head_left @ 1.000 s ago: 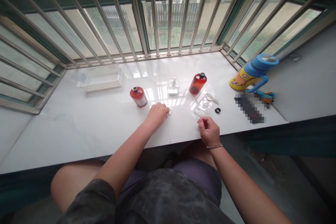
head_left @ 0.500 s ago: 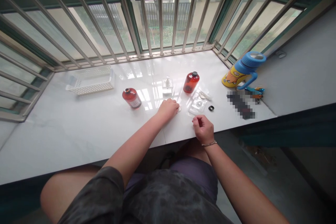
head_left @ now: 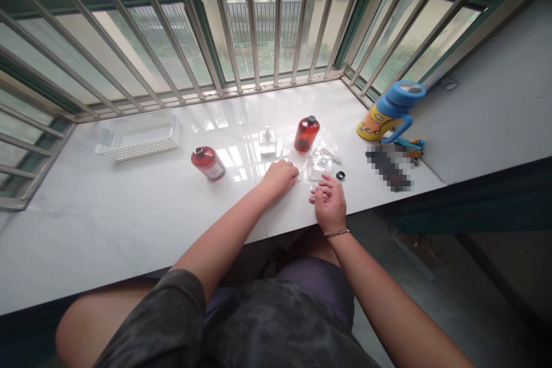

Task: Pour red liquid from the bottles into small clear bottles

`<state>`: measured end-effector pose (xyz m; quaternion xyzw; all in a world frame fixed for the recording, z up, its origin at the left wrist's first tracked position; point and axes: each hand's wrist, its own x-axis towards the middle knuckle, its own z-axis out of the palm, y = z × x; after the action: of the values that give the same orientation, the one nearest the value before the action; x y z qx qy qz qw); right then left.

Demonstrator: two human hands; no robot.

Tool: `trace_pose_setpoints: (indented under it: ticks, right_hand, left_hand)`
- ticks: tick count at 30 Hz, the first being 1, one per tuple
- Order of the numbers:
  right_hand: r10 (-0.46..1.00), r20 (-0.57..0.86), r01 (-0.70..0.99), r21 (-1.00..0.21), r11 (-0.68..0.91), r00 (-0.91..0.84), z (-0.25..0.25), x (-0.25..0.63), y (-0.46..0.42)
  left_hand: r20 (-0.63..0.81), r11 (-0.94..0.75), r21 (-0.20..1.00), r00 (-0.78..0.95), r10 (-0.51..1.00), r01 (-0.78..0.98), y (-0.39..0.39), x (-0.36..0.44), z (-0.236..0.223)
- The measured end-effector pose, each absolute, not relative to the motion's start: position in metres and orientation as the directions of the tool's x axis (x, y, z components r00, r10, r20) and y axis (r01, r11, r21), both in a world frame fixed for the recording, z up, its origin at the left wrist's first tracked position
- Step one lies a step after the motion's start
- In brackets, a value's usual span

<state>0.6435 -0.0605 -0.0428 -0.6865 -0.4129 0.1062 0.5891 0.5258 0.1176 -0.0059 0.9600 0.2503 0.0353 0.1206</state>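
Note:
My left hand rests on the white tabletop, its fingers closed at a small whitish piece whose kind is mostly hidden. Near the table's front edge, my right hand is held with its fingers loosely bent and apart, nothing visible in them. Just beyond it lies a clear plastic bag, with a black ring to its right. A red bottle with a black cap stands behind the bag. Left of my left hand is another red bottle, its neck uncapped. A clear square glass bottle stands between the two.
A white perforated basket sits at the back left. To the right stand a blue and yellow flask, a blurred-out dark object and a small blue and orange item. Metal bars line the window behind the table.
My right hand has opened from a closed curl, its fingers now spread toward the bag. The left hand stays by the small whitish piece. The whole view has shifted slightly.

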Motion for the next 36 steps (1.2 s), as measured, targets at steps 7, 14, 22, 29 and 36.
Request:
trace_pose_setpoints:
  ticks: [7, 14, 22, 29, 36]
  right_hand:
    - [0.686, 0.299, 0.379, -0.925, 0.037, 0.663, -0.043, 0.643, -0.059]
    - [0.704, 0.271, 0.356, -0.934, 0.028, 0.656, -0.043, 0.642, -0.058]
    - [0.698, 0.283, 0.356, -0.933, 0.043, 0.658, -0.045, 0.643, -0.059]
    - [0.698, 0.276, 0.358, -0.933, 0.03, 0.661, -0.044, 0.642, -0.06]
    - [0.695, 0.278, 0.392, -0.92, -0.006, 0.663, -0.042, 0.642, -0.06]
  left_hand:
    - [0.011, -0.825, 0.244, 0.849, 0.528, 0.51, 0.121, 0.545, -0.002]
    - [0.004, -0.826, 0.28, 0.86, 0.51, 0.489, 0.128, 0.558, 0.002]
    - [-0.004, -0.874, 0.338, 0.929, 0.369, 0.349, 0.13, 0.548, 0.004]
    - [-0.014, -0.903, 0.372, 0.974, 0.226, 0.215, 0.128, 0.528, 0.007]
    - [0.006, -0.903, 0.393, 0.981, 0.194, 0.176, 0.122, 0.495, 0.005]
